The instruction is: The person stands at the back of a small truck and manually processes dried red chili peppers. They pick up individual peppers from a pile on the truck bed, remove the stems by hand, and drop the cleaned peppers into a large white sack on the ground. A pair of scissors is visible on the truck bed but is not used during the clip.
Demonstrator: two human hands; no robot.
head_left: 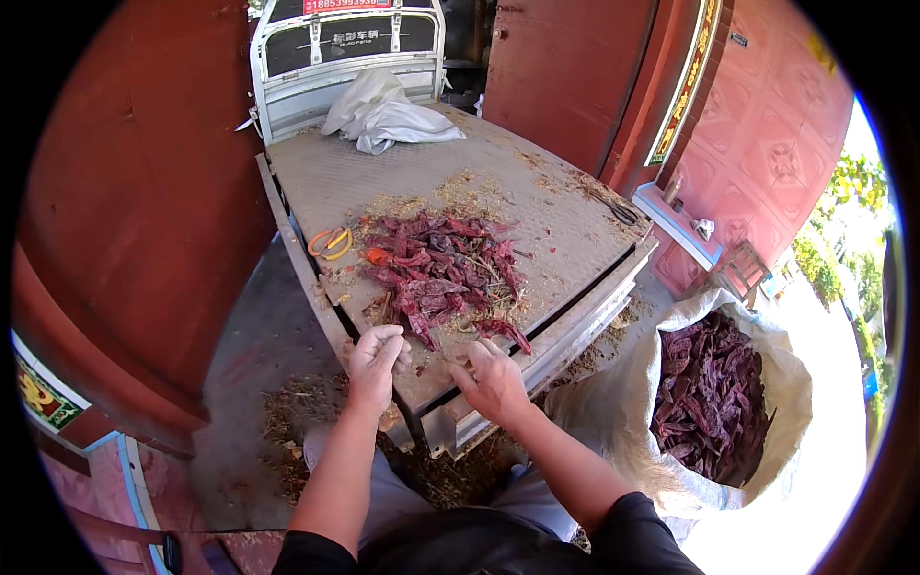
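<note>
A heap of dried red chili peppers (431, 268) lies on the flat metal bed in front of me, with stems and pale seeds scattered about it. My left hand (377, 362) is just off the bed's near edge, thumb and fingers pinched together; anything in them is too small to make out. To its right, my right hand (491, 381) is at the near corner with curled fingers, and what they hold, if anything, is hidden. One dried chili (504, 333) lies apart, just beyond the right hand. Orange-handled scissors (331, 242) rest left of the heap.
An open woven sack (788, 383) full of dark dried chilies stands on the right. White sacks (388, 120) lie at the far end of the truck bed (316, 177), by its frame. A dark-handled tool (613, 204) sits at the right edge. Debris covers the ground below.
</note>
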